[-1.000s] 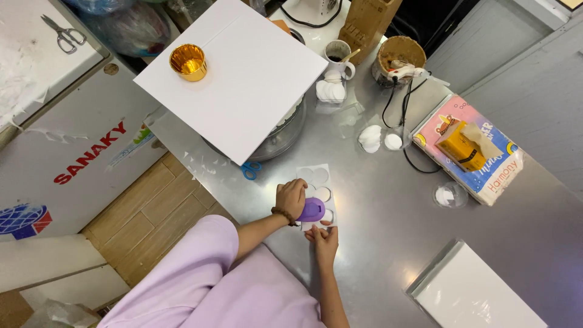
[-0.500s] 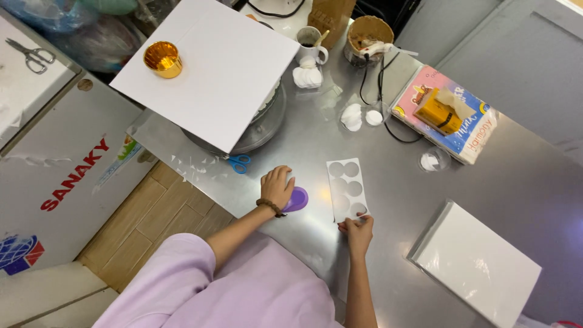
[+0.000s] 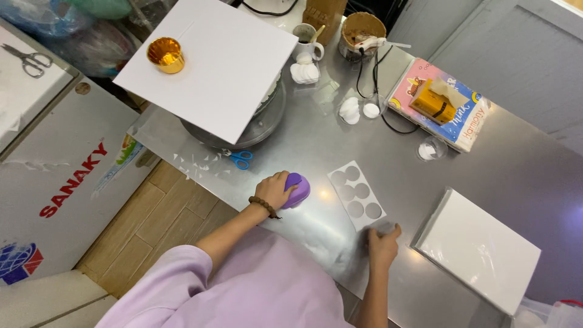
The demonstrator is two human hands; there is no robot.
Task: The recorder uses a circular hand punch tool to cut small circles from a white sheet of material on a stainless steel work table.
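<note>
Left hand (image 3: 274, 189): grasping the purple punch (image 3: 297, 190), now set aside on the table (image 3: 498, 158).
Right hand (image 3: 382, 241): pressing the paper strip (image 3: 356, 194), moved rightward; 5 holes show.

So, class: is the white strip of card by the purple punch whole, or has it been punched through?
Punched. The strip lies flat on the steel table with five round holes showing grey metal. The left hand rests on the purple punch; the right hand touches the strip's near end.

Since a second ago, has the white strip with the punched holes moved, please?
Yes. The white strip has left the purple punch and now lies flat on the steel table to the punch's right, its near end by the right hand.
</note>
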